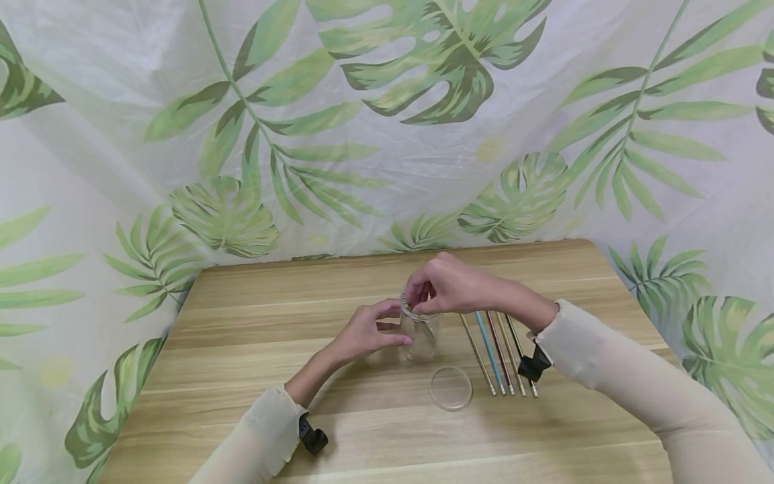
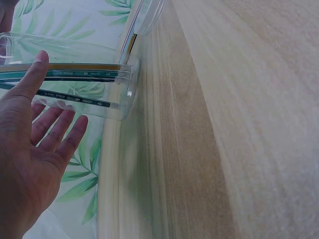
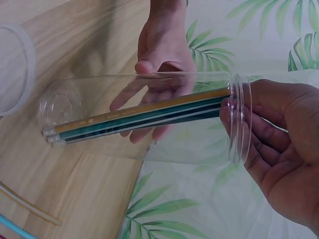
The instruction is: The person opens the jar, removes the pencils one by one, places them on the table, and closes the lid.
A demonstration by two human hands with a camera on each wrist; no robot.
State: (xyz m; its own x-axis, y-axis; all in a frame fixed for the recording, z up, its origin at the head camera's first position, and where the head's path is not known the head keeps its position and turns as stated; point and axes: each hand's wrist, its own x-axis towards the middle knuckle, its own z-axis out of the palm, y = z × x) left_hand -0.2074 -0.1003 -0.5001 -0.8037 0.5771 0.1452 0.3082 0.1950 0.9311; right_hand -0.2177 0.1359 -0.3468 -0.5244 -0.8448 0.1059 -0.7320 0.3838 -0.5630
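Observation:
A clear plastic jar point(image 1: 420, 339) stands upright on the wooden table with several pencils point(image 3: 144, 117), yellow and dark green, leaning inside it. My left hand point(image 1: 367, 331) is around the jar's side, thumb on one side and fingers on the other; the fingers look fairly loose in the left wrist view. From above, my right hand point(image 1: 450, 286) reaches into the jar's mouth. Its thumb and fingers point(image 3: 227, 110) pinch the upper ends of the pencils there. The pencils' eraser ends are down at the jar's bottom.
A round clear lid point(image 1: 451, 388) lies on the table point(image 1: 254, 336) just in front of the jar. To the right, several pencils point(image 1: 488, 353) lie side by side, one of them light blue, partly under my right forearm. A leaf-patterned cloth point(image 1: 338, 168) hangs behind the table.

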